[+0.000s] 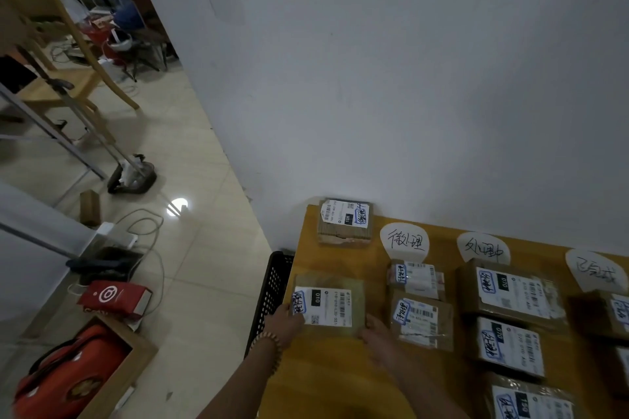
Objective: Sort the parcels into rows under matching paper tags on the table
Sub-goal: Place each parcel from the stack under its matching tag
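A flat brown parcel (328, 304) with a white shipping label lies at the left side of the yellow table (326, 381). My left hand (284, 320) grips its near left corner and my right hand (376, 333) grips its near right corner. Three handwritten paper tags sit along the back: the first tag (404, 241), the second tag (483, 248) and the third tag (595, 270). Two parcels (420, 303) lie under the first tag, three (510, 323) under the second. A cardboard parcel (345, 223) rests at the back left corner.
A black plastic crate (272, 296) stands against the table's left edge. The white wall (374, 78) runs right behind the table. On the tiled floor to the left are a red bag (115, 298), a wooden box with an orange bag (68, 374), cables and a chair.
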